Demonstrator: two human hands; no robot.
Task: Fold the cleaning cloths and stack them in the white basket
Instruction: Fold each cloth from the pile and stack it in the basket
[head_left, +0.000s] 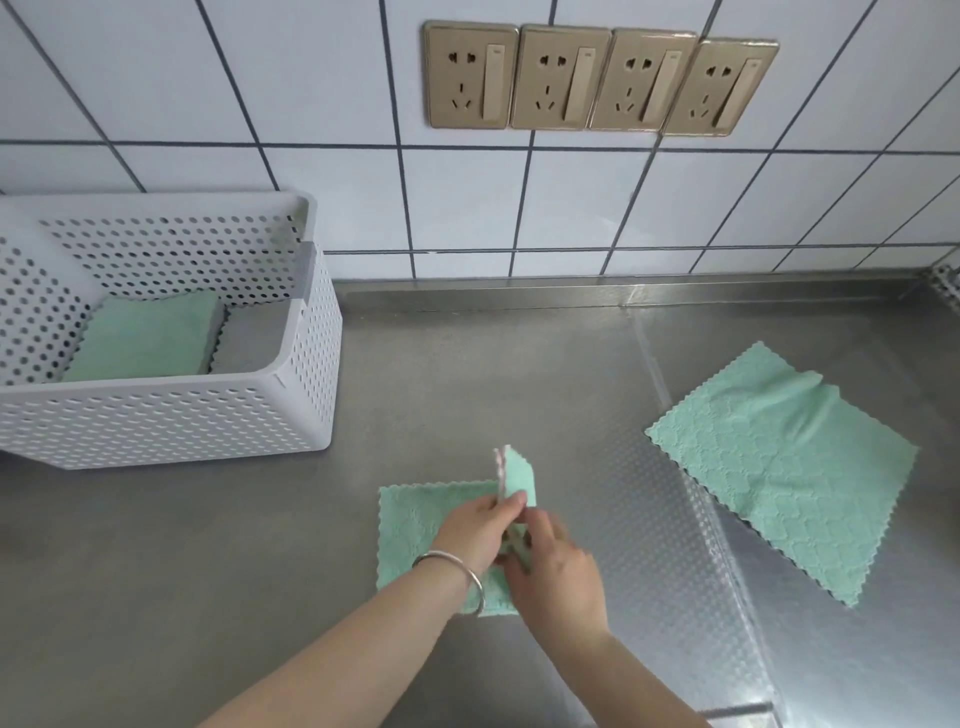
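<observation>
I take the basket (171, 415) as my landmark; it stands at the back left of the steel counter (467, 389), against the tiled wall, and holds a folded green cloth (145, 338) laid flat, with a grey one (254, 338) beside it.

The cloth in work (410, 519) lies on the counter to the right of the basket and nearer me, flat at its left part, its right edge lifted upright. My left hand (478, 525), a bangle (457, 571) on its wrist, pinches that raised edge near the top; my right hand (556, 566) has its fingers curled on the same edge lower down, though motion blur hides the exact grip. The hands touch or nearly touch.

A second green cloth (779, 467) lies spread open farther right of the basket, well apart from the hands, one corner rumpled; untouched.

Judgement: the fold is in hand, not yet laid over. The cloth looks light, soft and limp, with a textured pile that should not slip; it will sag wherever unsupported, so I would hold it at two corners of one edge, carry that edge across to meet the opposite one, and flatten it; when folded, lift it from beneath or by the folded side so that it does not fall open on the way to the basket.
</observation>
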